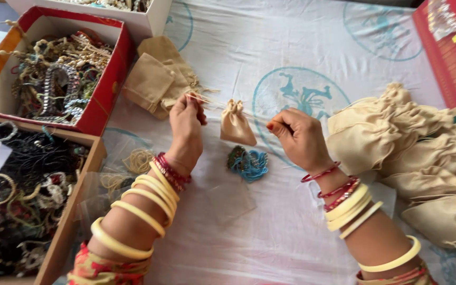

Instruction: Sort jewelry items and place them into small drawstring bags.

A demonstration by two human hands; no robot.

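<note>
- Head view: a small beige drawstring pouch [237,124] is held up between the two hands, above a white cloth [270,232] printed with teal emblems.
- The left hand [186,126] is seen with its fingertips pressed together, pinching the pouch's thin drawstring [207,99] on the left side.
- The right hand [297,136] is closed in the same way, thumb and forefinger pinched on the string's other end; the string itself is too thin there to be made out clearly.
- The pouch's neck is gathered shut and its body hangs between the hands, just above a blue beaded bracelet [249,162] lying on the cloth.
- Cream and red bangles [151,198] are worn on both forearms.
- Flat empty beige pouches [157,79] are lying just beyond the left hand, beside a red-edged box [113,74] filled with mixed jewellery.
- A cardboard tray [67,221] of dark cords and beads is seen at the lower left.
- A heap of filled beige pouches [407,153] is piled to the right of the right hand.
</note>
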